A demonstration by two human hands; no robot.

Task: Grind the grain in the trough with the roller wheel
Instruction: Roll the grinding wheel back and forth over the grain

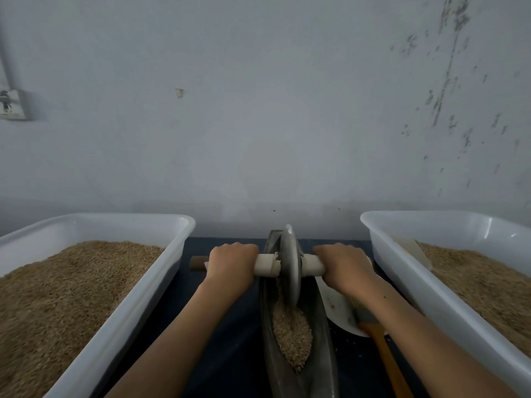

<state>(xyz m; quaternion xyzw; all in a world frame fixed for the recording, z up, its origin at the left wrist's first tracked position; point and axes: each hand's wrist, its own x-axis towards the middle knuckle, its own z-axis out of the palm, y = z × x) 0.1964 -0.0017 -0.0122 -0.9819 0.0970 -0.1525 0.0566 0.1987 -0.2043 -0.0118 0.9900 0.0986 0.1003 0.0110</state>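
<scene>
A dark metal boat-shaped trough (321, 334) runs away from me on a dark blue cloth. Brown grain (291, 331) fills its near half. A grey roller wheel (290, 268) stands upright in the trough's far half, its lower edge in the grain. A white-wrapped axle (265, 265) passes through the wheel. My left hand (231, 264) grips the axle left of the wheel, and my right hand (343, 264) grips it on the right. The axle's brown left end (197, 263) sticks out past my left hand.
A white tub (161, 282) full of grain stands at the left, another white tub (402, 271) with grain at the right. A white plate (340, 311) and a brush with a wooden handle (386, 357) lie between trough and right tub. A grey wall rises close behind.
</scene>
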